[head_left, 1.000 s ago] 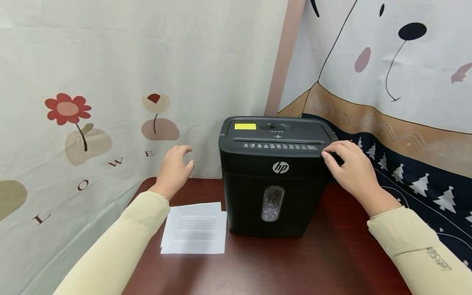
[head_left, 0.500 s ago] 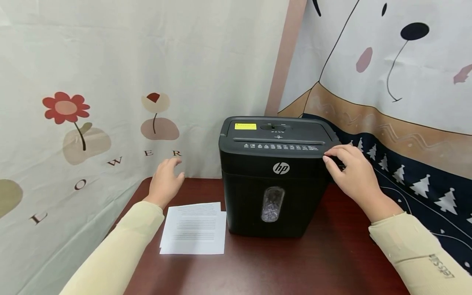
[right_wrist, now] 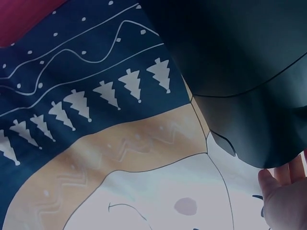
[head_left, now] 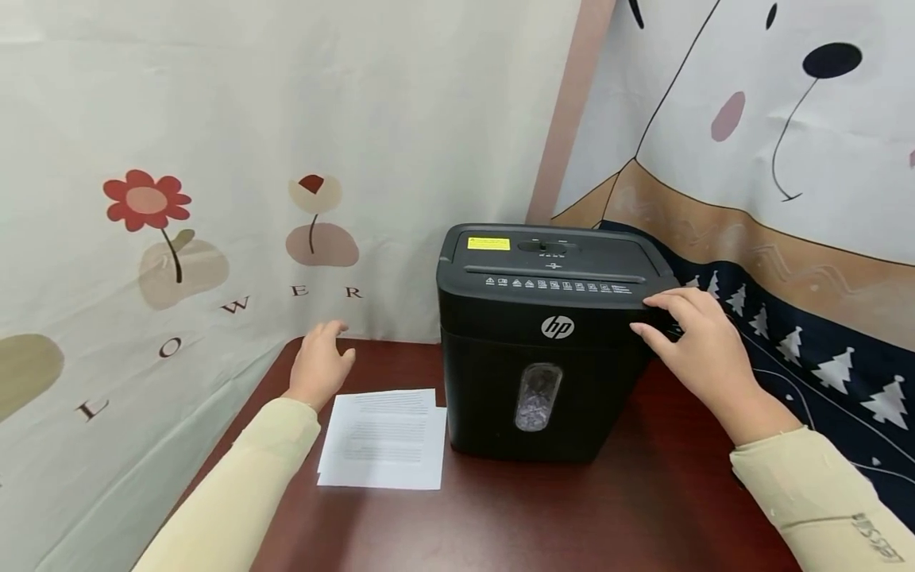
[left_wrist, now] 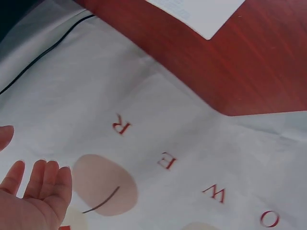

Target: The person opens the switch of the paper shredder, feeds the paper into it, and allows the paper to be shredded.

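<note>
A black HP paper shredder (head_left: 500,381) stands upright on the table, with a slot across its top and a small window in front showing shredded bits. My right hand (head_left: 704,349) is at its front right top corner, fingertips touching the rim and thumb held lower by the front face. The right wrist view shows the fingers of that hand (right_wrist: 288,201) against the shredder's edge (right_wrist: 259,143). Two or more printed paper sheets (head_left: 386,445) lie left of the shredder. My left hand (head_left: 317,365) hovers up and left of them, holding nothing, fingers loosely bent.
The dark red table (head_left: 500,516) carries the shredder and the sheets. Behind stands a white curtain (head_left: 400,119) with flowers and letters; on the right, a bear-print cloth (head_left: 786,238). A dark cord (left_wrist: 48,48) runs along the curtain in the left wrist view.
My left hand has moved down and away from the shredder. The right thumb has spread from the forefinger, while that hand stays at the corner. The head view has turned slightly left.
</note>
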`<state>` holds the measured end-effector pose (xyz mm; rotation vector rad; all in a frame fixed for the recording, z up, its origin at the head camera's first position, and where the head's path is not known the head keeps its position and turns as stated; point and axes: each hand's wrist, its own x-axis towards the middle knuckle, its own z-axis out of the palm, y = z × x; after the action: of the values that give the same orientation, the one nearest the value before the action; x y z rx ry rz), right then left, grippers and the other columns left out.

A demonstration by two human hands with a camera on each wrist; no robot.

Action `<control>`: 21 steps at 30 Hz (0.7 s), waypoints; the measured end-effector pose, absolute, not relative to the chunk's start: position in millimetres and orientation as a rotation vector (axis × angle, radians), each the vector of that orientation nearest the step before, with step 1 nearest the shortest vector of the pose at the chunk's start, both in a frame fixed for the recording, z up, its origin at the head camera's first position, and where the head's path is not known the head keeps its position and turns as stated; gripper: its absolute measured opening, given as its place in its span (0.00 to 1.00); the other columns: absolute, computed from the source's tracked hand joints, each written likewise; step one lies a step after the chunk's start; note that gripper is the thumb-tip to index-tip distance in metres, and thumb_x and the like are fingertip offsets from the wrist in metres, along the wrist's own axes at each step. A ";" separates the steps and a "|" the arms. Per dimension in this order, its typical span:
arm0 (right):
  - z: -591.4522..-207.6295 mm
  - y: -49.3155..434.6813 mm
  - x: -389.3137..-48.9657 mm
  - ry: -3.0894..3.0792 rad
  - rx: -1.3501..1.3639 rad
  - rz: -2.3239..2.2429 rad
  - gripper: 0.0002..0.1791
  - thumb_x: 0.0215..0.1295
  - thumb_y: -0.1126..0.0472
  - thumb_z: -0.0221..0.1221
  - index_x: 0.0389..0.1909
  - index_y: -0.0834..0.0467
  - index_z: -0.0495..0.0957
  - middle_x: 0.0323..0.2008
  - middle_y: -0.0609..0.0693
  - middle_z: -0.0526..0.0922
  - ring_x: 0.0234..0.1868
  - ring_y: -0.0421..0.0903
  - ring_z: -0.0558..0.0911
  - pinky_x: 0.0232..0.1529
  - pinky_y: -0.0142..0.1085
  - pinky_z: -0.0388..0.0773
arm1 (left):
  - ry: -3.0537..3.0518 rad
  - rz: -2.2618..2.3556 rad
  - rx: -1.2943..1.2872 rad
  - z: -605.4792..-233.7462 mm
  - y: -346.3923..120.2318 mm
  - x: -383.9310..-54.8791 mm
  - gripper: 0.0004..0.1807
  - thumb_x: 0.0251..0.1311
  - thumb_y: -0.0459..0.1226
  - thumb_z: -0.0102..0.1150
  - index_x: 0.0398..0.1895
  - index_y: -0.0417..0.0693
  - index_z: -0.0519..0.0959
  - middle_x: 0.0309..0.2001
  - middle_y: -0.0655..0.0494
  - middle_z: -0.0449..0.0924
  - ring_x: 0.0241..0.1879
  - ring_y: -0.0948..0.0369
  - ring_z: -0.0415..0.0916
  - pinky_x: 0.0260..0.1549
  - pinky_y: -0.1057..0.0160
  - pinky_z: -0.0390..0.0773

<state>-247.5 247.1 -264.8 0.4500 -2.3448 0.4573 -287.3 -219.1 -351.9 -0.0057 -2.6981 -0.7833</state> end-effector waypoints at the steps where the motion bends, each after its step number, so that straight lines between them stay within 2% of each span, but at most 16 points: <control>1: -264.8 246.9 -247.1 -2.345 0.448 0.455 0.20 0.51 0.67 0.71 0.46 0.65 0.79 0.47 0.62 0.78 0.55 0.61 0.71 0.57 0.57 0.68 | -2.707 -0.784 0.006 -354.1 -221.0 -287.3 0.24 0.63 0.31 0.53 0.62 0.34 0.68 0.58 0.34 0.68 0.61 0.39 0.63 0.56 0.41 0.67; 8: -267.4 246.4 -247.5 -2.330 0.444 0.450 0.23 0.49 0.68 0.72 0.48 0.66 0.78 0.47 0.64 0.77 0.55 0.62 0.70 0.55 0.58 0.69 | -2.763 -0.840 0.125 -369.2 -232.7 -286.0 0.26 0.63 0.33 0.55 0.63 0.32 0.65 0.60 0.31 0.65 0.62 0.37 0.60 0.58 0.41 0.65; 21: -267.9 243.9 -247.0 -2.323 0.441 0.404 0.25 0.47 0.68 0.73 0.48 0.66 0.77 0.46 0.64 0.76 0.53 0.62 0.71 0.54 0.59 0.69 | -2.777 -0.999 0.352 -407.3 -241.3 -285.0 0.32 0.61 0.33 0.58 0.66 0.30 0.60 0.57 0.30 0.64 0.57 0.37 0.65 0.54 0.42 0.69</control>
<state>-247.0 243.9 -267.9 0.4406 -2.3229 0.4041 -285.0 -241.3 -407.3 0.3523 -2.7769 -0.9989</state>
